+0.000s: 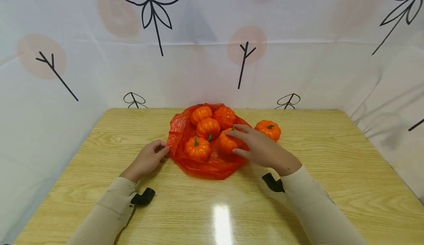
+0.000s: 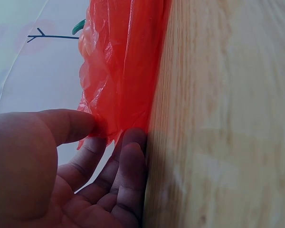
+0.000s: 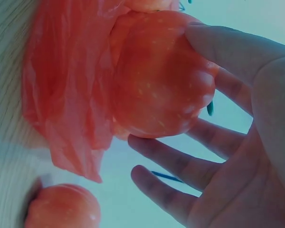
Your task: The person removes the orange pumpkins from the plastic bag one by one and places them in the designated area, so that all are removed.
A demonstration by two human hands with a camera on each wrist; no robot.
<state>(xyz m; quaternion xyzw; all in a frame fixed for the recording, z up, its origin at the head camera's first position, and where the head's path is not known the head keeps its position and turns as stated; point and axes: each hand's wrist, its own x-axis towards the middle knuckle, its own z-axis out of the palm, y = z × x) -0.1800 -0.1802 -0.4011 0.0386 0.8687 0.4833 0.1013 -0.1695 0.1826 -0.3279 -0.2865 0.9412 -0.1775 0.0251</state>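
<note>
A red plastic bag (image 1: 218, 169) lies spread open on the table with several small orange pumpkins inside, among them one with a green stem (image 1: 197, 148) at the front left. My left hand (image 1: 149, 160) pinches the bag's left edge; the left wrist view shows thumb and fingertips on the thin red film (image 2: 116, 95). Over the bag's right side, my right hand (image 1: 265, 145) holds a pumpkin (image 3: 161, 76) between the thumb and the fingers, with the lower fingers spread. Another pumpkin (image 1: 269, 130) sits on the table outside the bag, just behind my right hand.
The wooden table (image 1: 331, 156) runs back to a white patterned cloth (image 1: 205, 68), which also hangs at both sides. Black straps (image 1: 143, 196) stick out at both wrists.
</note>
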